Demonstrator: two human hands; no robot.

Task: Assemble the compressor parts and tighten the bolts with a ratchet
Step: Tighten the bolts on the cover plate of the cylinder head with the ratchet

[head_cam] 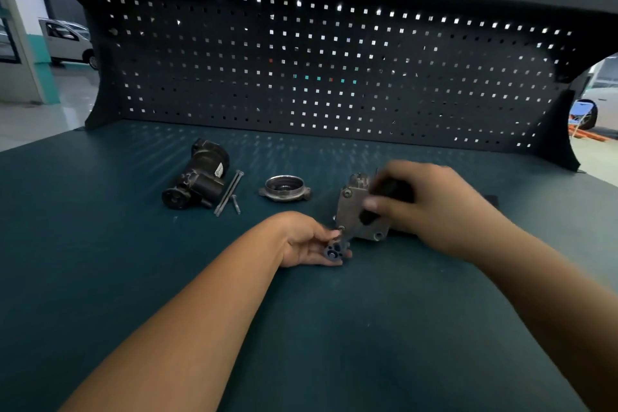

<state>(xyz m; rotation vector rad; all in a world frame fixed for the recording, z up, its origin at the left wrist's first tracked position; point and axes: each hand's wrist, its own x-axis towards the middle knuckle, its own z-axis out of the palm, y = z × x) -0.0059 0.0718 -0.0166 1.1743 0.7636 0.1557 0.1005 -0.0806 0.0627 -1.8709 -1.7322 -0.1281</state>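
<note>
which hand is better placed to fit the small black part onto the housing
Probably the left hand: it holds the small black part beside the metal housing, which the right hand grips.

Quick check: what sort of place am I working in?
Probably a vehicle repair workshop: a workbench with a pegboard back, a compressor body and long bolts lying on it, and a white van parked beyond at left.

Compressor body (197, 177) on side, bolts (229, 192) beside; flanged cover (284, 189) apart; grey housing (351, 214) tilted, holed disc (334, 249) near.

White label on compressor body (219, 170); print too small, unreadable.
</note>
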